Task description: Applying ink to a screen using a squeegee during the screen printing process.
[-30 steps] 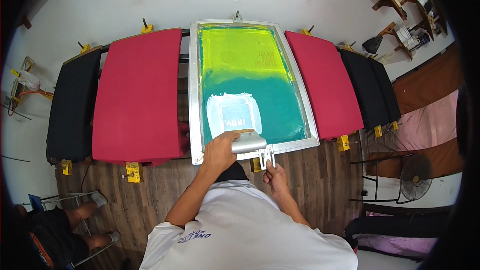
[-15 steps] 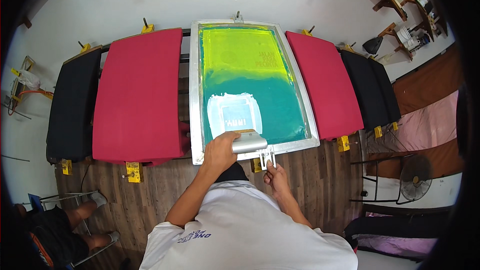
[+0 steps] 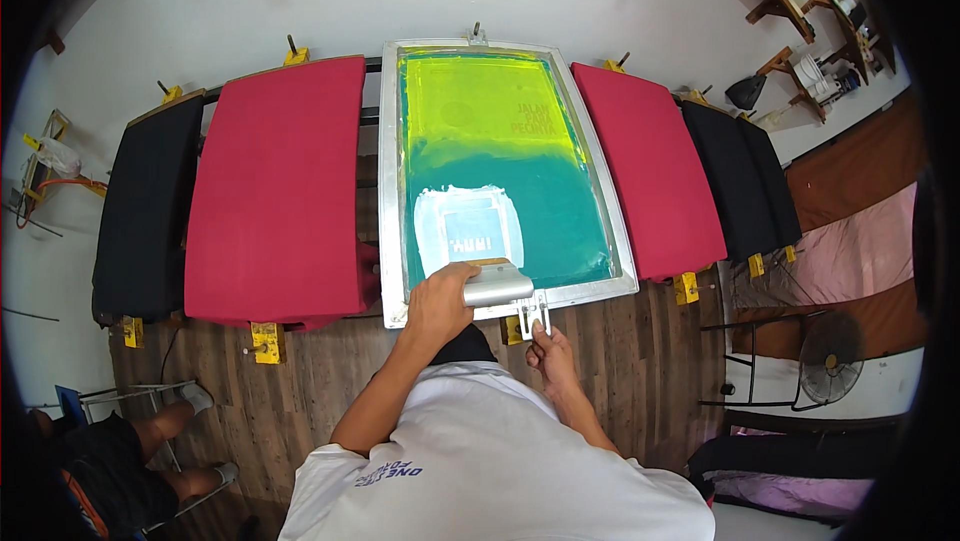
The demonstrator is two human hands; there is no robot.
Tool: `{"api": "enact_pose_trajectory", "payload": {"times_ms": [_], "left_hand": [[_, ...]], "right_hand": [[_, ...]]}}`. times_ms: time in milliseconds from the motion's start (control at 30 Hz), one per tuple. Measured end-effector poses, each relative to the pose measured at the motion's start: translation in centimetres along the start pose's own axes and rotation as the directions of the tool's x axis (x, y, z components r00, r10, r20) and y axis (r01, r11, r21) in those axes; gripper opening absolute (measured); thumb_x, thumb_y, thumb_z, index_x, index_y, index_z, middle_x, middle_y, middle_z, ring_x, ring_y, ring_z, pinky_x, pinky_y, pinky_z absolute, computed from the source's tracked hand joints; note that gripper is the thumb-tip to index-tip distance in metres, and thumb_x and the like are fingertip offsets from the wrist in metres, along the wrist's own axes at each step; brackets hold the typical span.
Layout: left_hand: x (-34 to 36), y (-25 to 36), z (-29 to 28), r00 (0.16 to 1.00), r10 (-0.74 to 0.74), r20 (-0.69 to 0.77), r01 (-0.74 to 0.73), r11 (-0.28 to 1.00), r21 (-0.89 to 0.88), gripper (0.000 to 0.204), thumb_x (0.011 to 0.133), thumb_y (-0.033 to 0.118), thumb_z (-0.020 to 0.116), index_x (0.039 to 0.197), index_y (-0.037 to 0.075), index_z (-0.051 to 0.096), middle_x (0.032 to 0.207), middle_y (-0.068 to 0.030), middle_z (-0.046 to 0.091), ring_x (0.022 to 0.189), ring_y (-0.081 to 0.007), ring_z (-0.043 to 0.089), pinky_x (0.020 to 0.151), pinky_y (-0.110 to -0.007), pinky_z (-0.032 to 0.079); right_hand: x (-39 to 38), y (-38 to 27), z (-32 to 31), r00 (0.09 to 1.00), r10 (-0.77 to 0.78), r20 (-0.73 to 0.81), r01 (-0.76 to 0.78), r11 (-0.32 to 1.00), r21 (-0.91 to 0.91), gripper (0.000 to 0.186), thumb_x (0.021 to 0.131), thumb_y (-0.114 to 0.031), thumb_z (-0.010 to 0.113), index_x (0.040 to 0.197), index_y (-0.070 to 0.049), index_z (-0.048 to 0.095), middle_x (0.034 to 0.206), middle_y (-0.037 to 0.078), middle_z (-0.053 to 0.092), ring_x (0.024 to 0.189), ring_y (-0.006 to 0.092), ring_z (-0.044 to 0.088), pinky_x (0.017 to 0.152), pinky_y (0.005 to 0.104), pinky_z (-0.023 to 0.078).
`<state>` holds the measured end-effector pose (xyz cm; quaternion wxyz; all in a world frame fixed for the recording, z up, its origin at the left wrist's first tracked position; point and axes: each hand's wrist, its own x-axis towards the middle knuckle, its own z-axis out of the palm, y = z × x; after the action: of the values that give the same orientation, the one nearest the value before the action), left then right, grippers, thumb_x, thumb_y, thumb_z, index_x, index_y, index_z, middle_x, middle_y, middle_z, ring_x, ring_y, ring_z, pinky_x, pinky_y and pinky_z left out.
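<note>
A silk screen in a silver metal frame (image 3: 393,191) lies in front of me, its mesh green with a bright yellow-green far part. White ink (image 3: 433,216) covers a patch at its near left. On the near end of the mesh rests a squeegee with a silver handle (image 3: 500,286), tilted, and my left hand (image 3: 443,299) is closed round its left end. My right hand (image 3: 552,353) is closed at the slotted metal bracket (image 3: 535,315) on the frame's near edge, thumb and fingers pinching its lower end. Most of my right fingers are hidden.
Red cloth-covered boards (image 3: 275,191) (image 3: 648,171) flank the frame, with black ones (image 3: 148,211) farther out. Yellow clamps (image 3: 267,343) stick out at their near ends. A person's legs (image 3: 165,441) show at lower left. A fan (image 3: 832,359) stands at right.
</note>
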<state>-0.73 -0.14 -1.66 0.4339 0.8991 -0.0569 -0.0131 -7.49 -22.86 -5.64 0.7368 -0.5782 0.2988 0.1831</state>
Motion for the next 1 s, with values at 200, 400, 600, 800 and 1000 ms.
{"api": "enact_pose_trajectory", "payload": {"times_ms": [200,400,600,800,1000], "left_hand": [[-0.2,-0.1,0.2,1.000,0.013,-0.011,-0.013,1.000,-0.007,0.047,0.068,-0.005,0.067,0.114,0.006,0.067,0.111,-0.0177,0.069,0.100,-0.0388,0.065,0.087,-0.045,0.052],[-0.4,-0.2,0.5,0.999,0.032,-0.027,-0.032,0.999,-0.005,0.046,0.068,-0.005,0.067,0.113,0.005,0.066,0.110,-0.0169,0.069,0.100,-0.0388,0.065,0.086,-0.046,0.052],[-0.6,0.1,0.4,1.000,0.004,-0.011,-0.004,1.000,0.009,0.048,0.068,-0.006,0.067,0.114,0.006,0.065,0.111,-0.0167,0.069,0.101,-0.0387,0.065,0.086,-0.046,0.052],[-0.6,-0.1,0.7,1.000,0.005,-0.013,-0.005,1.000,0.013,0.048,0.068,-0.007,0.066,0.115,0.006,0.065,0.113,-0.0168,0.068,0.102,-0.0389,0.065,0.087,-0.046,0.052],[-0.3,-0.8,1.2,1.000,0.009,-0.004,-0.009,1.000,0.026,0.049,0.068,-0.008,0.066,0.115,0.005,0.066,0.113,-0.0176,0.068,0.101,-0.0394,0.065,0.088,-0.046,0.052]], "right_hand": [[-0.1,0.0,0.1,1.000,-0.016,0.004,0.016,1.000,-0.011,0.026,0.099,-0.032,0.061,0.087,-0.012,0.051,0.058,-0.006,0.035,0.051,0.0096,0.041,0.049,0.0254,0.033],[0.0,0.2,0.0,0.999,-0.036,0.011,0.036,0.999,-0.006,0.026,0.099,-0.032,0.062,0.086,-0.012,0.051,0.058,-0.005,0.035,0.051,0.0097,0.041,0.050,0.0256,0.035],[0.0,0.1,0.1,0.998,-0.056,0.018,0.056,0.998,-0.014,0.026,0.099,-0.031,0.062,0.087,-0.011,0.051,0.059,-0.005,0.036,0.051,0.0098,0.041,0.050,0.0258,0.035],[0.1,0.0,0.0,0.999,-0.042,-0.004,0.042,0.999,-0.035,0.029,0.099,-0.034,0.060,0.086,-0.011,0.050,0.060,-0.004,0.039,0.052,0.0097,0.042,0.050,0.0259,0.036],[0.6,0.3,-1.3,0.999,0.013,0.048,-0.008,0.994,-0.107,0.030,0.100,-0.037,0.058,0.088,-0.011,0.050,0.064,-0.003,0.044,0.056,0.0114,0.051,0.053,0.0262,0.041]]}}
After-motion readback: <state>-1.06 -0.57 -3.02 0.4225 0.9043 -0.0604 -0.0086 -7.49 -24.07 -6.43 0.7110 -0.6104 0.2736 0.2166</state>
